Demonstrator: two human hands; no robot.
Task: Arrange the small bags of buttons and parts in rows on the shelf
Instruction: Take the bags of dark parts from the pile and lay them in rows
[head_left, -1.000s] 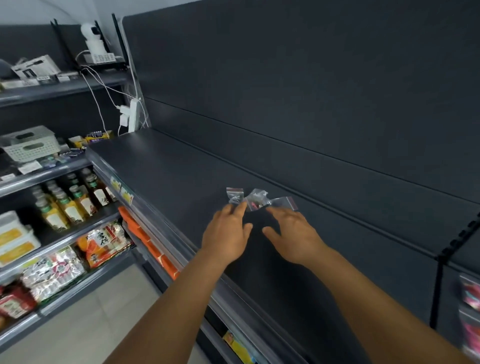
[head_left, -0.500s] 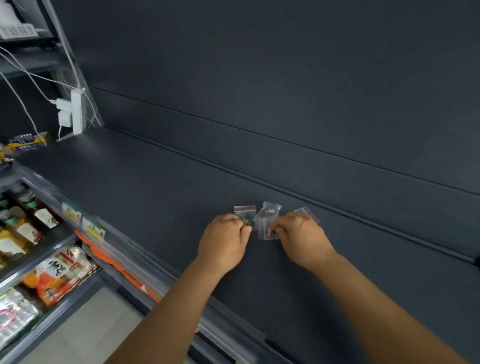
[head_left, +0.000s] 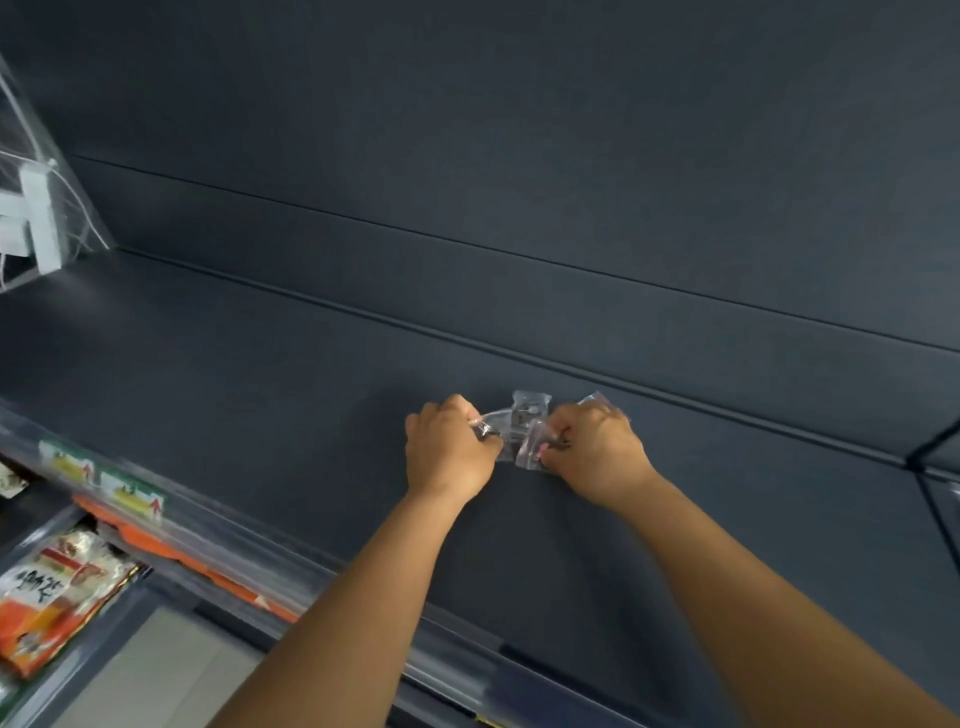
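Note:
Several small clear bags of buttons and parts lie bunched on the dark grey shelf (head_left: 234, 374), near its back groove. My left hand (head_left: 449, 452) has its fingers curled round the leftmost bag (head_left: 487, 423). My right hand (head_left: 597, 449) pinches a clear bag with pink parts (head_left: 532, 453) at the front of the bunch. Between the hands a bag with dark parts (head_left: 529, 413) lies on the shelf. A corner of another clear bag (head_left: 597, 400) sticks out behind my right hand.
A white power strip with cables (head_left: 39, 228) hangs at the shelf's far left end. The shelf's front rail carries price labels (head_left: 130, 491). Below left, a lower shelf holds orange snack packets (head_left: 47, 597). The dark back panel (head_left: 519, 156) rises behind the bags.
Both hands went from lying open by the bags to curling their fingers onto them. The bags are drawn closer together. The view has turned right and moved closer to the shelf.

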